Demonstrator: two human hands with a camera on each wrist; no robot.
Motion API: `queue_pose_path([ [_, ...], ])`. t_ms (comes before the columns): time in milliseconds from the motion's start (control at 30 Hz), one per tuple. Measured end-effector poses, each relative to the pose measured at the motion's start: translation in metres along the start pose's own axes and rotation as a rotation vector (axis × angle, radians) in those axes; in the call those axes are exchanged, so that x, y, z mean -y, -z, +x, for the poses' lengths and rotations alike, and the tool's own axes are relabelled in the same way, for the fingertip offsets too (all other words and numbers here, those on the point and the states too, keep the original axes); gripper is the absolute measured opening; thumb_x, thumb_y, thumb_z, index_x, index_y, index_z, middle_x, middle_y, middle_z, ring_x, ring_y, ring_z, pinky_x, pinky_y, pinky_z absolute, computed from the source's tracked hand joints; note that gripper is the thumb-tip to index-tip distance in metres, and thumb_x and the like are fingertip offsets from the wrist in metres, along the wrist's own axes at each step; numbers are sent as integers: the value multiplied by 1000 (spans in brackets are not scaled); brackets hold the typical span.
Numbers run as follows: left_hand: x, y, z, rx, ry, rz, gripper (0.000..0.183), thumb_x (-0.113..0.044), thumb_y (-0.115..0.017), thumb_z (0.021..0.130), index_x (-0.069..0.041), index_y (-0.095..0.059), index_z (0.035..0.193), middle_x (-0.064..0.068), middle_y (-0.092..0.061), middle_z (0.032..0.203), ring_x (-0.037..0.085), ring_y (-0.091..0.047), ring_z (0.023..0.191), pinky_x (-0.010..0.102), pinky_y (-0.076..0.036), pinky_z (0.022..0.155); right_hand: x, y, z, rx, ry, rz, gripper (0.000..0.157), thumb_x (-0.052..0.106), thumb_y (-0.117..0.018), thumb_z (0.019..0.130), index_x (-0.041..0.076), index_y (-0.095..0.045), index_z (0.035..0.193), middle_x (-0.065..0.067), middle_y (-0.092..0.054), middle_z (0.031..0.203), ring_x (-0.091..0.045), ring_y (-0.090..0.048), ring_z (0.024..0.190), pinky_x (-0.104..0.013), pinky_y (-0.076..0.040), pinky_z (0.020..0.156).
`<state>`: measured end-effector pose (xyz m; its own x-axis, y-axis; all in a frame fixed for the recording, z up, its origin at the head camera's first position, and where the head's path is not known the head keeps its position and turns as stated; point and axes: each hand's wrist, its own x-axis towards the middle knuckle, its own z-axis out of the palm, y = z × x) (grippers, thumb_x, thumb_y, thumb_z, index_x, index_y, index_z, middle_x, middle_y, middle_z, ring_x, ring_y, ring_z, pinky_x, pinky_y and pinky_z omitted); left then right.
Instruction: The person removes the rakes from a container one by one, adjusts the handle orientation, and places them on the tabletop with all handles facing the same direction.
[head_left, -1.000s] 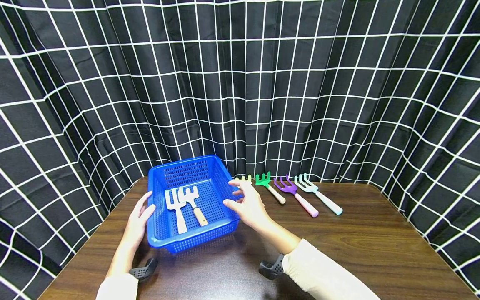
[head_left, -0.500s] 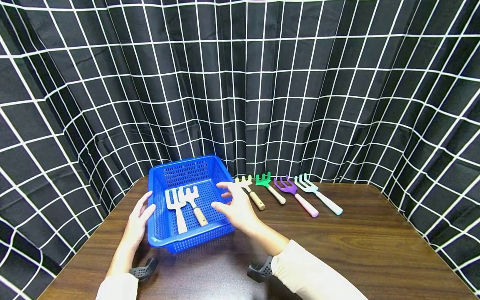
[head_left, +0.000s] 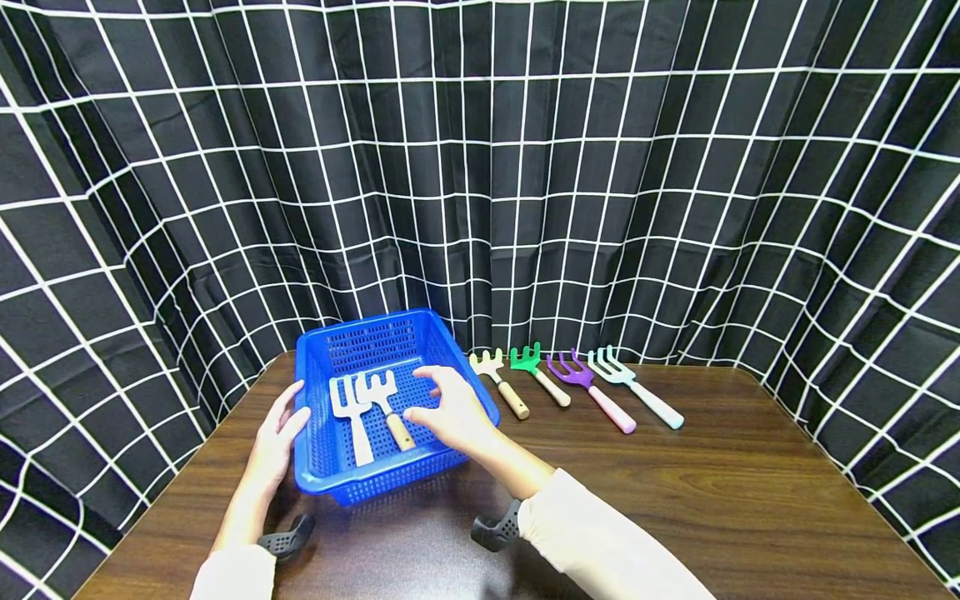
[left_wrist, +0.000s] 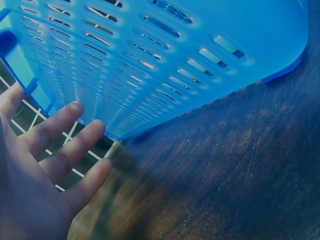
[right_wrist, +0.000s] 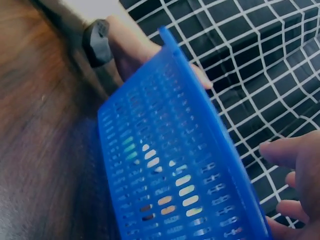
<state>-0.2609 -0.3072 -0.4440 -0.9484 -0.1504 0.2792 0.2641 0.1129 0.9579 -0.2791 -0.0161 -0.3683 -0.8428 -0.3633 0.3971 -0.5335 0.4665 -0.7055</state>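
Note:
A blue perforated basket [head_left: 322, 485] stands on the table, holding a white hand fork [head_left: 362, 437] and a white-headed hand fork with a wooden handle [head_left: 400, 431]. My left hand [head_left: 272, 442] is at the basket's left side, thumb by the rim. In the left wrist view, the left hand's fingers [left_wrist: 82, 135] spread loosely along the outer wall; contact is unclear. Over the basket's right part hovers my right hand [head_left: 456, 410], thumb and fingers bent apart with nothing between them. Both forks lie to its left, apart from it.
Right of the basket lie a cream hand fork [head_left: 513, 400], a green one [head_left: 553, 389], a purple one with a pink handle [head_left: 613, 410] and a mint one [head_left: 657, 406]. A black gridded curtain [head_left: 585, 208] hangs behind the wooden table [head_left: 735, 500].
My right hand has moved left from the basket's right rim to over its inside, uncovering the cream hand fork. The left hand and the basket have stayed nearly still.

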Motion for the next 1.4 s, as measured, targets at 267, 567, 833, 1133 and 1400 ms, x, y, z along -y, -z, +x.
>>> queue_pose_path([
  [267,1,1,1,3,-3,-3,53,-20,-47,104,-7,-27,152,10,-48,132,7,-63,98,29,-54,77,0,-2,13,111,-26,-86,56,21,-77,81,9,-57,132,-11,-57,128,-26,-61,102,-37,-49,83],
  [567,-1,-2,0,3,7,6,53,-20,-45,105,-7,-26,152,30,-37,141,6,-62,99,27,-54,77,-10,-5,30,211,-165,34,45,21,-76,81,9,-63,123,-15,-61,124,-31,-55,117,-43,-43,96],
  [833,-2,-1,1,4,0,10,53,-20,-45,105,-8,-26,153,29,-37,143,5,-61,100,25,-53,76,-14,-7,37,357,-220,135,41,18,-75,83,9,-63,121,-14,-61,123,-30,-57,111,-40,-49,86],
  [1133,0,0,2,6,11,17,54,-20,-45,105,-8,-25,153,30,-37,144,4,-61,99,23,-52,76,-20,-11,44,544,-183,153,39,15,-69,90,7,-62,127,-13,-64,121,-21,-60,103,-43,-50,87],
  [1400,-1,-1,2,3,11,11,53,-22,-46,105,-8,-26,152,29,-37,143,5,-61,100,24,-52,77,-22,-17,47,719,-67,37,40,10,-63,92,3,-59,131,-16,-64,122,-22,-60,113,-26,-40,98],
])
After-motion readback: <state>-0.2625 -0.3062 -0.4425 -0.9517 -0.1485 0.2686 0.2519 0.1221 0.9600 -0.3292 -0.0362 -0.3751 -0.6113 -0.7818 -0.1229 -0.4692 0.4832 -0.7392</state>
